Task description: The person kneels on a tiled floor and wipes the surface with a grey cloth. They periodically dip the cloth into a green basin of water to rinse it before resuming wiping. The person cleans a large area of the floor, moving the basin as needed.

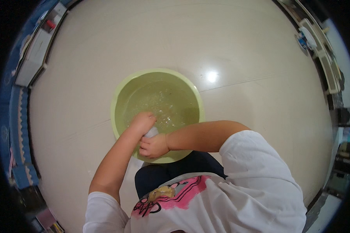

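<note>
A pale green plastic basin [201, 107] with water [151, 93] in it stands on the floor in front of me. My left hand [143, 121] is over the near left part of the basin, fingers closed on a wet whitish cloth [151, 132]. Just below it, my right hand [154, 145] grips the other end of the same cloth near the basin's near rim. Only a short stretch of the cloth shows between the two hands; the rest is hidden by my fingers. Bubbles and ripples show on the water.
Glossy beige floor tiles [163, 35] surround the basin and reflect a light. A low white cabinet [33, 55] and blue fabric [16, 131] line the left side. At the right stands a cream-coloured cabinet [328, 70] with a blue and white package [306, 39] beside it.
</note>
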{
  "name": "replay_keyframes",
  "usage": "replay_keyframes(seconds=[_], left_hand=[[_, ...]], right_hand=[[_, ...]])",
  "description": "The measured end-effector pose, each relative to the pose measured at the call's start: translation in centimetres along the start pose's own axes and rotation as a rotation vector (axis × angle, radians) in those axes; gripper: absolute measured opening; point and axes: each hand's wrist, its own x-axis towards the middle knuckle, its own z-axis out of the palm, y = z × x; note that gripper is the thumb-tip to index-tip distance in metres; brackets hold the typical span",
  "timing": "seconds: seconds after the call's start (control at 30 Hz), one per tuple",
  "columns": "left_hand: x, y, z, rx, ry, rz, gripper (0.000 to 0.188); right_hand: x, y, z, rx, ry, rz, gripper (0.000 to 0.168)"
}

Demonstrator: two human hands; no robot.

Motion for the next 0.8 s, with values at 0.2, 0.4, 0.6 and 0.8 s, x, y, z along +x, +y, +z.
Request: replay_keyframes(seconds=[0.2, 0.4, 0.6, 0.8], left_hand=[[-1.5, -2.6, 0.6, -0.628, 0.128, -0.140, 0.023], [-11.3, -12.3, 0.8, -1.822, 0.532, -0.158, 0.027], [-20.2, -15.6, 2.4, -2.108, 0.771, -0.187, 0.039], [-25.9, -18.2, 6.4, -2.151, 0.789, -0.260, 0.038]], right_hand=[[0.6, 1.0, -1.1, 0.072, -0.068, -0.039, 0.020], [5.4, 3.0, -3.8, 0.464, 0.258, 0.587, 0.035], [9.4, 1.6, 3.1, 0.377, -0.237, 0.696, 0.040], [9.9, 2.9, 3.4, 0.152, -0.879, 0.463, 0.039]])
